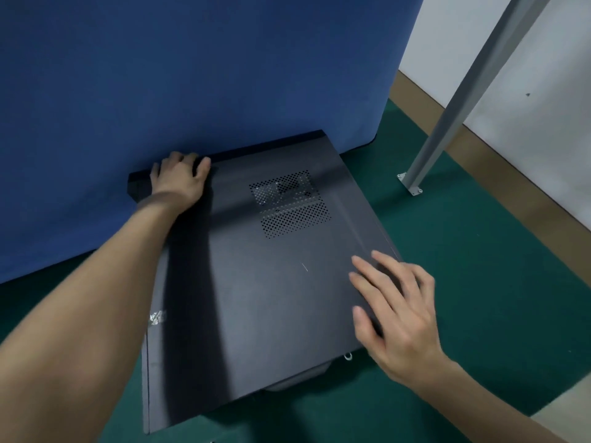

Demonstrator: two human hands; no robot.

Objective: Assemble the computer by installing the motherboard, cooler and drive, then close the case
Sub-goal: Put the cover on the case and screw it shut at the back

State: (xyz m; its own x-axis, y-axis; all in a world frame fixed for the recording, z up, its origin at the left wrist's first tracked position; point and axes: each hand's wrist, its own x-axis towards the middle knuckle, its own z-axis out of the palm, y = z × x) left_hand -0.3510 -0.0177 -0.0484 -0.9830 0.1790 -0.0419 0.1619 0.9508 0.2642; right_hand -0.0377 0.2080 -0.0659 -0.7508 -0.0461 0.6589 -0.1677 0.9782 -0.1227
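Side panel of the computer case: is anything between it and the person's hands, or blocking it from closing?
Nothing visible. The side panel lies flat on the case; the left hand grips the case's far edge and the right hand rests straight fingers on the panel. The blue partition stands close behind.

Your case (256, 302) is dark sheet metal with a matt, finely grained coat — two vent patches (294, 219) are perforated. A silvery, crinkled scrap (156, 317) clings at its left edge. The blue screen (192, 75) behind looks like soft matt cloth; the green floor (479, 251) is dull, the grey post (447, 129) smooth painted metal.
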